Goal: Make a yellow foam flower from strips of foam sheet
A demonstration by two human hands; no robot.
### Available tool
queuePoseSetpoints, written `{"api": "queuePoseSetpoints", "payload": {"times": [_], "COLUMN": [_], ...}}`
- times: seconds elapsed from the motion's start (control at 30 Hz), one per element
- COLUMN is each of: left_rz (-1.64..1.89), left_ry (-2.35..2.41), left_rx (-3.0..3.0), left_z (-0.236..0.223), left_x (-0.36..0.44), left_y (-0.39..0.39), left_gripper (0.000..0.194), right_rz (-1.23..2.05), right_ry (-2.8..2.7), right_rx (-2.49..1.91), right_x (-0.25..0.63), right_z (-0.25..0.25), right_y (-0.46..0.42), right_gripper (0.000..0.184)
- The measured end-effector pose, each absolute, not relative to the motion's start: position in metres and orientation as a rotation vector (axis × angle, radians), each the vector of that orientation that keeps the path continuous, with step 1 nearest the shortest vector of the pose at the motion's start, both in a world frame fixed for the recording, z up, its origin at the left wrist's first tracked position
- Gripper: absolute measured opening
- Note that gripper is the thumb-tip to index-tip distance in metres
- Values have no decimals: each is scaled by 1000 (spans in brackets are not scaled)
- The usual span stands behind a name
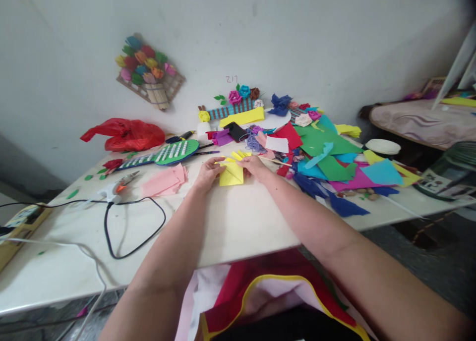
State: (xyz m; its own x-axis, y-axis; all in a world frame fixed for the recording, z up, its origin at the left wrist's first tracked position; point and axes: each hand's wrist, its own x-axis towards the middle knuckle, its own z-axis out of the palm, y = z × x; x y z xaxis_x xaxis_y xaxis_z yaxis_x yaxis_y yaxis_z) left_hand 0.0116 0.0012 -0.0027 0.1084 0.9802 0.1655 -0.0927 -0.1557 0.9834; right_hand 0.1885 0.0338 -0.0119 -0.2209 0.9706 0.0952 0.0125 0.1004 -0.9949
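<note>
The yellow paper square (231, 176) is just above the table (241, 227), in from the middle of its near edge. The left hand (211, 171) has its fingers nearly closed, pinching the square's left side; the right hand (253, 166) likewise pinches its upper right. Pink paper sheets (163, 181) lie to the left, a red plastic bag (132, 135) toward the far left corner, and green paper (327, 142) to the right.
</note>
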Motion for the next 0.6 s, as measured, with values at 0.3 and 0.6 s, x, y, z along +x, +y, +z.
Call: {"api": "queuePoseSetpoints", "payload": {"times": [0.3, 0.6], "left_rz": [1249, 1235], "left_ry": [967, 945], "left_rx": [1339, 1353], "left_z": [-4, -8], "left_x": [12, 11], "left_y": [2, 6], "left_gripper": [47, 47], "right_rz": [1319, 1248], "right_ry": [-1522, -1515], "right_rx": [-1022, -1033], "right_x": [189, 185], "right_z": [-9, -11], "right_y": [31, 31], "right_gripper": [27, 23]}}
